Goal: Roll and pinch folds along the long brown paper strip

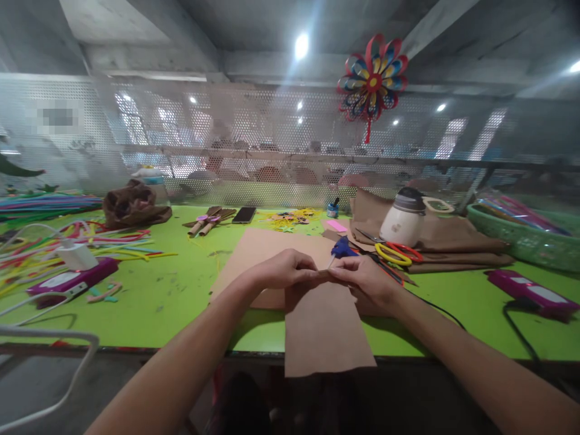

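Note:
A strip of brown kraft paper [327,332] hangs from my hands over the table's front edge, its lower end in the air. My left hand [290,269] pinches its upper edge between thumb and fingers. Close beside it, my right hand [366,277] pinches the same edge, which looks folded or rolled. Just behind the right fingers lies a blue glue gun [342,248], with a thin pale stick in front of it. Beneath my hands a larger brown paper sheet [247,257] lies flat on the table.
Scissors with yellow handles [393,254] lie right of my hands, by a white bottle [401,222] and folded brown material [466,241]. A green basket [521,238] and a purple power strip [532,293] are far right. Another power strip [75,281] and colourful strips [131,244] are left.

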`<state>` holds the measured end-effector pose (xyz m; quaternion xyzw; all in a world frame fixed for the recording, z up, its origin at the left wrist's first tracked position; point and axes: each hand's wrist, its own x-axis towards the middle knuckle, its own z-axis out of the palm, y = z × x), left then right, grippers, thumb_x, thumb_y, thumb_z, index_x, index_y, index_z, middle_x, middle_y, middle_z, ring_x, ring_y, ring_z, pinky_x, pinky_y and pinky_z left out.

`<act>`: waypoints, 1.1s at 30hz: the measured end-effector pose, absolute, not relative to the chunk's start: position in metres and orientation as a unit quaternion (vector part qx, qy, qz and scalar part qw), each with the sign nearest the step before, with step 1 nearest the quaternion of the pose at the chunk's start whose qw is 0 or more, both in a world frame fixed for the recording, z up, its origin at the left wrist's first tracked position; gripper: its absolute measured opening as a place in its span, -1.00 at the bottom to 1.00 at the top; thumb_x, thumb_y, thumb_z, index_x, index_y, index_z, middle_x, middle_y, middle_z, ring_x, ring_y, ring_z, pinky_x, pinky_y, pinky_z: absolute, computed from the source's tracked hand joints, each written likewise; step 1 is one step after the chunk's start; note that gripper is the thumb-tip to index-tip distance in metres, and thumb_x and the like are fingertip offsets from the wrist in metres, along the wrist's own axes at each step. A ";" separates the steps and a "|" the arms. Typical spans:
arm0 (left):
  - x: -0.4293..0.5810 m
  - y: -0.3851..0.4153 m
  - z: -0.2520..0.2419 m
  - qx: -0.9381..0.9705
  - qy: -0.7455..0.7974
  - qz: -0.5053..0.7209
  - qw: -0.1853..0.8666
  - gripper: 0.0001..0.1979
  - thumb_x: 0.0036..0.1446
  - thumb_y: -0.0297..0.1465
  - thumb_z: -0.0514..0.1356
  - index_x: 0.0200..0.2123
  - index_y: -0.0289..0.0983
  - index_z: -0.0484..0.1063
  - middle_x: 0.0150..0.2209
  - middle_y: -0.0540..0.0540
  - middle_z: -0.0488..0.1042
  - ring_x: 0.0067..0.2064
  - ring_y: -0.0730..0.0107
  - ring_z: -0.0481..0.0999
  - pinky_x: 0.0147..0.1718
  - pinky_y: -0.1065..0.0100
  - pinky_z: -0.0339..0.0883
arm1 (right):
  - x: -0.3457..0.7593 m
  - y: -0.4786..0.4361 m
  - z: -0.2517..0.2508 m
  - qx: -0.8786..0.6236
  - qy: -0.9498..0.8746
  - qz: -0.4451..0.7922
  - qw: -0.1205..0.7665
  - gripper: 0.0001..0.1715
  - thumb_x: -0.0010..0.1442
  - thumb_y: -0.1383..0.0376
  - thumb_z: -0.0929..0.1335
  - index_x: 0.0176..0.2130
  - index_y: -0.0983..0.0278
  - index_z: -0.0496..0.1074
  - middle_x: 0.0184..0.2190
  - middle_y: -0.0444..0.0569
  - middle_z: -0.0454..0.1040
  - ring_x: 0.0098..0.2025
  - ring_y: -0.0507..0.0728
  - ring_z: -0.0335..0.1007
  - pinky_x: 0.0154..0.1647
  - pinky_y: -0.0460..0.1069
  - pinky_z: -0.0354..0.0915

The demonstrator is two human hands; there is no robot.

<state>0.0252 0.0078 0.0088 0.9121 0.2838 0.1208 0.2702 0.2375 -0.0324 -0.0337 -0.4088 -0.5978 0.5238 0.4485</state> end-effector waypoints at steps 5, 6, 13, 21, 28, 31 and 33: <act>0.028 0.004 0.011 0.913 0.290 0.141 0.249 -0.73 0.15 -0.29 0.06 -0.29 -0.34 0.48 -0.39 -0.07 0.50 -0.40 0.46 0.38 -0.43 0.47 0.16 | 0.237 -0.034 -0.032 -0.404 -0.570 0.541 0.468 -0.70 -0.11 0.12 0.47 -0.51 0.32 0.46 -0.60 -0.12 0.35 -0.55 0.00 0.17 -0.53 -0.06 0.07; 0.028 0.002 0.012 0.915 0.293 0.147 0.233 -0.74 0.15 -0.30 0.07 -0.30 -0.33 0.49 -0.39 -0.06 0.51 -0.40 0.47 0.38 -0.42 0.47 0.16 | 0.237 -0.034 -0.031 -0.404 -0.567 0.543 0.469 -0.71 -0.11 0.13 0.48 -0.51 0.31 0.46 -0.60 -0.11 0.37 -0.54 0.01 0.20 -0.52 -0.05 0.10; 0.030 -0.001 0.009 0.927 0.295 0.162 0.167 -0.75 0.17 -0.32 0.06 -0.25 -0.31 0.49 -0.38 -0.07 0.53 -0.41 0.46 0.39 -0.43 0.47 0.14 | 0.232 -0.041 -0.030 -0.382 -0.520 0.594 0.481 -0.71 -0.09 0.15 0.47 -0.42 0.31 0.46 -0.53 -0.10 0.42 -0.47 0.05 0.31 -0.44 -0.03 0.22; 0.033 -0.001 0.005 0.927 0.287 0.165 0.177 -0.73 0.19 -0.31 0.05 -0.22 -0.31 0.49 -0.33 -0.10 0.54 -0.36 0.43 0.42 -0.38 0.45 0.18 | 0.228 -0.041 -0.034 -0.386 -0.541 0.576 0.475 -0.71 -0.09 0.18 0.48 -0.44 0.34 0.46 -0.51 -0.07 0.44 -0.47 0.04 0.31 -0.44 -0.05 0.22; 0.018 0.008 0.010 0.907 0.315 0.086 0.264 -0.77 0.15 -0.32 0.07 -0.30 -0.33 0.46 -0.47 -0.07 0.51 -0.48 0.47 0.42 -0.48 0.47 0.19 | 0.235 -0.036 -0.036 -0.393 -0.534 0.568 0.487 -0.77 -0.08 0.21 0.47 -0.49 0.33 0.47 -0.59 -0.15 0.36 -0.51 0.00 0.24 -0.47 -0.08 0.17; 0.015 0.009 0.010 0.905 0.300 0.088 0.287 -0.75 0.18 -0.32 0.03 -0.37 -0.34 0.42 -0.56 -0.03 0.45 -0.53 0.50 0.40 -0.51 0.48 0.20 | 0.236 -0.036 -0.036 -0.381 -0.512 0.599 0.484 -0.77 -0.08 0.21 0.48 -0.43 0.31 0.47 -0.54 -0.12 0.40 -0.46 0.04 0.29 -0.43 -0.05 0.20; 0.015 0.009 0.010 0.906 0.288 0.099 0.295 -0.74 0.19 -0.31 0.02 -0.39 -0.34 0.40 -0.59 -0.01 0.42 -0.56 0.52 0.38 -0.51 0.49 0.19 | 0.238 -0.036 -0.036 -0.377 -0.505 0.612 0.477 -0.74 -0.08 0.19 0.48 -0.41 0.31 0.47 -0.53 -0.11 0.41 -0.46 0.06 0.31 -0.43 -0.04 0.21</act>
